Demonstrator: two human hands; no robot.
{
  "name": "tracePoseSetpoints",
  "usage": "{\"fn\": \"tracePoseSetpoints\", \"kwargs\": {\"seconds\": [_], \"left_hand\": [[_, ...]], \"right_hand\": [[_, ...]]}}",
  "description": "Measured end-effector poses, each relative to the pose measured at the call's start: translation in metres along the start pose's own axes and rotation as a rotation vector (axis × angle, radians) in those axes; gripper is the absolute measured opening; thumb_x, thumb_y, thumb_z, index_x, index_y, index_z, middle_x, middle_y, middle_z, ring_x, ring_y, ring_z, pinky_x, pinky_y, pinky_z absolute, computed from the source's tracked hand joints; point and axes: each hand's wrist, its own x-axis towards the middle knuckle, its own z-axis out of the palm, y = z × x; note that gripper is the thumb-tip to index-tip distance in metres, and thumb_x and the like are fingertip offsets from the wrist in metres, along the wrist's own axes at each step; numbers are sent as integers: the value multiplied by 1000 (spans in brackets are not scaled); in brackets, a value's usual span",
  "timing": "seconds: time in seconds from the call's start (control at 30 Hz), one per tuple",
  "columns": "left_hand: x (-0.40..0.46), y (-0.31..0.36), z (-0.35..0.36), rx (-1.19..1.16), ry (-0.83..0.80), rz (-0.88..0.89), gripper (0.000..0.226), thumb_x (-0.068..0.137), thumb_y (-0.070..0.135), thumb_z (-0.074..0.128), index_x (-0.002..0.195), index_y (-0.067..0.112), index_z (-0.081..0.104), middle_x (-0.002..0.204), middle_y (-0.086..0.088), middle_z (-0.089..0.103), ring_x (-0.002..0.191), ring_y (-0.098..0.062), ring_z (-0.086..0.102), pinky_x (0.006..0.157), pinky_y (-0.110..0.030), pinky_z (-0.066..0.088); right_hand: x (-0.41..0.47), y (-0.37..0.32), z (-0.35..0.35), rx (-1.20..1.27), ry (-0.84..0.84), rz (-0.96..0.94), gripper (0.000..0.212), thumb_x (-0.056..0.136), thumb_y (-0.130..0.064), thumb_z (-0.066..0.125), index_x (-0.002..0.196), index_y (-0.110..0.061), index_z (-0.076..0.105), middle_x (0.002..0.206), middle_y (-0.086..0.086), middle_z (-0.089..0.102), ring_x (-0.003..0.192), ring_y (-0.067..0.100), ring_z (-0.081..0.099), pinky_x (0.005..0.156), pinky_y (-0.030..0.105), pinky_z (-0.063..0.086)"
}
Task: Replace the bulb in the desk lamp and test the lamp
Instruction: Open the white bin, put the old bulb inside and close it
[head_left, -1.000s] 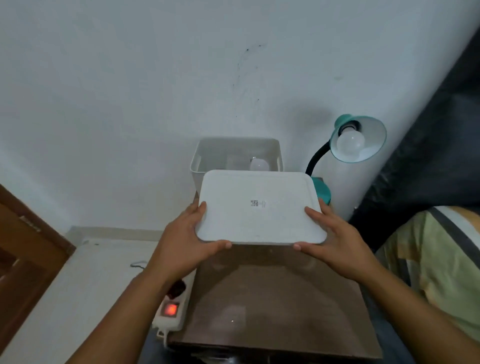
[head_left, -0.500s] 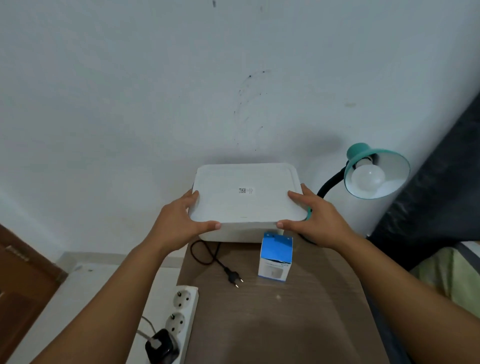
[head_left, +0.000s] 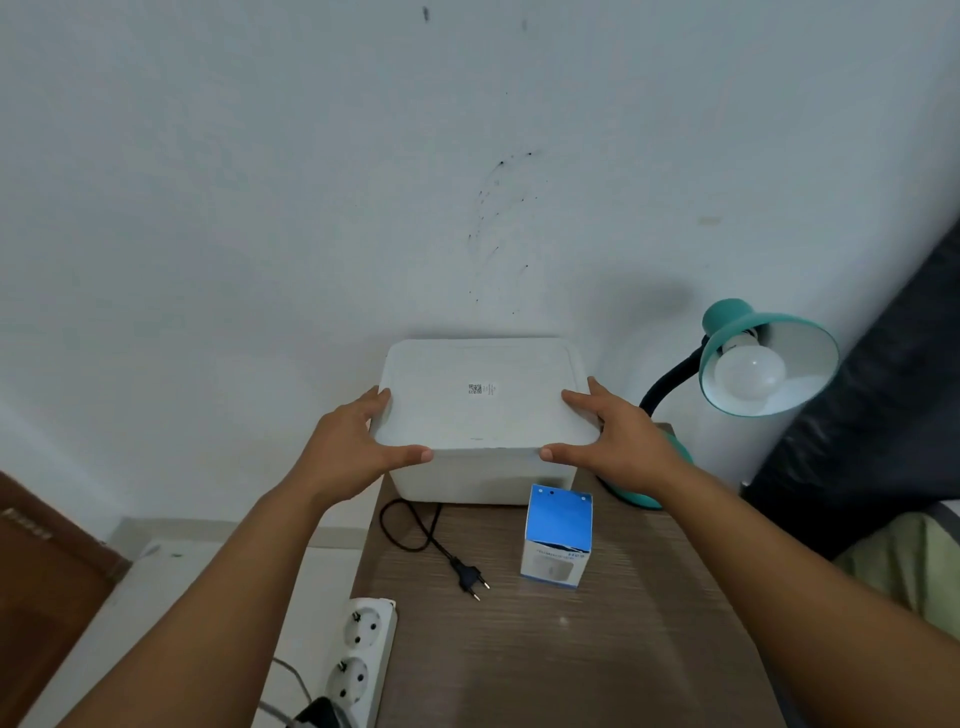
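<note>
A teal desk lamp (head_left: 727, 322) stands at the table's back right with a white bulb (head_left: 750, 374) in its shade, unlit. Its black plug (head_left: 470, 577) lies loose on the table. A blue and white bulb carton (head_left: 558, 535) stands upright in front of a white storage box (head_left: 483, 478). The box's white lid (head_left: 478, 395) sits on top of it. My left hand (head_left: 348, 447) presses the lid's left front corner and my right hand (head_left: 618, 441) presses the right front corner, thumbs along the front rim.
The wooden table (head_left: 571, 649) stands against a white wall. A white power strip (head_left: 363, 654) lies at its left edge with a black plug in one socket. Dark bedding (head_left: 857, 415) lies to the right, a brown door (head_left: 41, 571) at lower left.
One second ago I held the lid in the air in front of the open box with a bulb inside. The lid now sits on the box, and my view has tilted up.
</note>
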Motion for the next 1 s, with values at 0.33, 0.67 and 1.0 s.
{"fn": "tracePoseSetpoints", "kwargs": {"seconds": [0.33,0.67,1.0], "left_hand": [[8,-7,-2,-60,-23,-28,112,59,46,91,151,15,36,158,4,33,138,-17,41,109,-32,37],[11,-11,-2,-122,-43,-70,109,61,38,91,151,12,35,153,3,41,133,-17,47,107,-35,42],[-1,-10,2,-117,29,5,55,70,39,86,115,19,62,107,6,66,98,-20,63,68,-22,48]], "right_hand": [[7,-1,0,-42,-18,2,103,58,-69,76,147,-33,38,163,-2,15,146,20,25,117,40,27],[7,-8,2,-46,-38,13,100,65,-64,76,149,-32,34,163,-1,11,148,20,19,118,41,23],[-4,-12,1,-25,-42,16,95,74,-57,74,152,-32,25,164,0,8,148,20,17,117,37,21]]}}
